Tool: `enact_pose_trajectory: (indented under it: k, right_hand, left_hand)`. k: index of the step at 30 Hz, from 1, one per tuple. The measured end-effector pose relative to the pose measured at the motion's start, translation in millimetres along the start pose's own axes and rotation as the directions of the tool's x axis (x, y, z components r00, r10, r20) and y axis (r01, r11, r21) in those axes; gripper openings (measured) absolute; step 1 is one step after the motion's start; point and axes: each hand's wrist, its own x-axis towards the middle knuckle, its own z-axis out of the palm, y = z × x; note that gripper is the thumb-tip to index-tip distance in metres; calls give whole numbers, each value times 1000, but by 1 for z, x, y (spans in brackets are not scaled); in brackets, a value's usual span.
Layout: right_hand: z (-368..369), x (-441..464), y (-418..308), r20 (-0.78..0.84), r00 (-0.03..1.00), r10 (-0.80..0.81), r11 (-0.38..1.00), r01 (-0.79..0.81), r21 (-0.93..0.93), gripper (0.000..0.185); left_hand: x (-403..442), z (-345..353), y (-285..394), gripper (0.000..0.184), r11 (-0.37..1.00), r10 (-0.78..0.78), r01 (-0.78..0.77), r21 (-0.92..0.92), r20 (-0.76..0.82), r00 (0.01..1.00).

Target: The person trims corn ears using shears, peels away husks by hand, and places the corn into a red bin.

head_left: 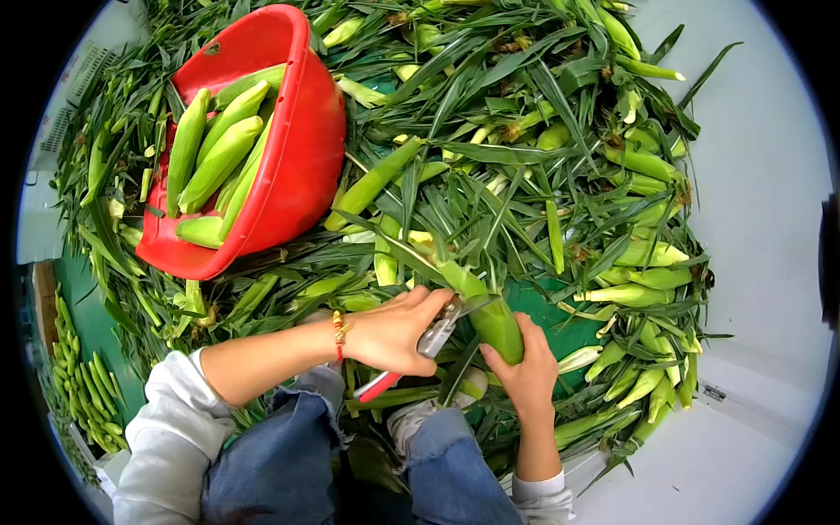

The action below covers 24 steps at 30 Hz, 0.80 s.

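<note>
My left hand (395, 332) is closed around a pair of pruning shears (435, 338) with a red handle. The metal head of the shears lies against the side of a green ear of corn (497, 329), partly covered by a leaf. My right hand (528, 366) grips that ear near its lower end, thumb on one side and fingers on the other. Long leaves still hang from the ear's upper end, which points up and left. Whether the blades are apart cannot be made out.
A red plastic basin (308, 144) leans at the upper left with several trimmed ears (220, 163) inside. Corn leaves and untrimmed ears (643, 294) pile up all around. More ears (92, 394) lie at the far left. A white wall (761, 219) stands on the right.
</note>
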Motion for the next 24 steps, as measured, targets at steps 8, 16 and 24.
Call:
enact_pose_trajectory:
  k: [8, 16, 24]
  right_hand:
    - [-21, 15, -4, 186, 982, 32, 999, -28, -28, 57]
    - [10, 11, 9, 685, 716, 134, -163, -666, 728, 54]
    - [12, 21, -13, 710, 695, 111, -67, -708, 703, 51]
  left_hand:
    - [-12, 18, -22, 57, 967, 141, -44, 251, -386, 912]
    - [-14, 24, -26, 85, 871, -40, 109, -479, 152, 988]
    - [43, 8, -37, 60, 909, -189, -69, -410, -556, 809]
